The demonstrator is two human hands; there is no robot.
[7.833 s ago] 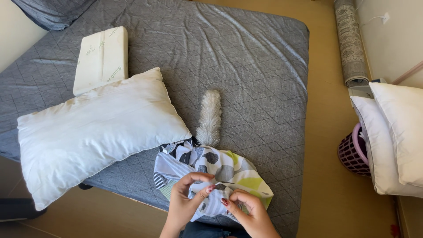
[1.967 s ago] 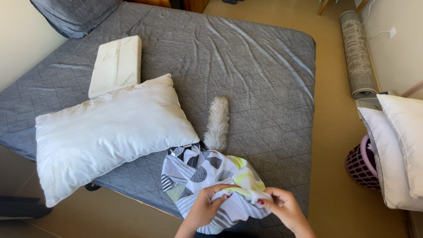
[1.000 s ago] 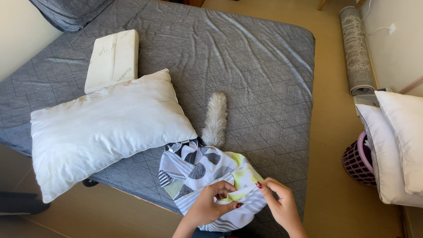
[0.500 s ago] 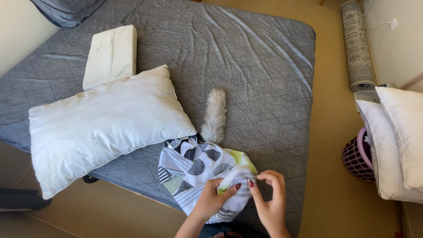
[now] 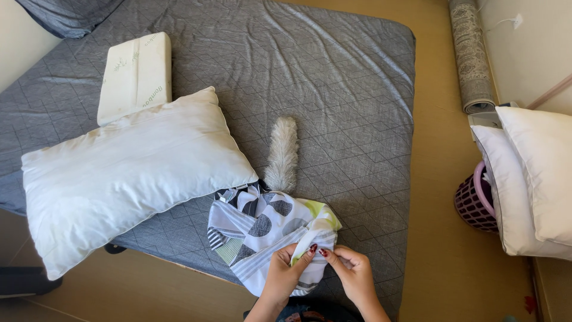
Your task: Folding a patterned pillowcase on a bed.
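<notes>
left hand [image 5: 286,274] + right hand [image 5: 351,274] pinch patterned pillowcase [image 5: 262,229] | bed [image 5: 333,89] edge | white pillow [image 5: 131,173] beside

Bed [image 5: 333,71] cut off at left & top edges. Stacked white pillows [image 5: 536,185] run off the right edge. Purple basket [image 5: 473,203] half hidden behind them. Fluffy grey thing [image 5: 282,152]: lower end under patterned cloth [image 5: 262,229], can't tell what it is. Forearms cut at bottom edge.

A white pillow [image 5: 128,173], foam block [image 5: 136,76] and furry tail [image 5: 282,154] lie on the grey bed [image 5: 333,77].
</notes>
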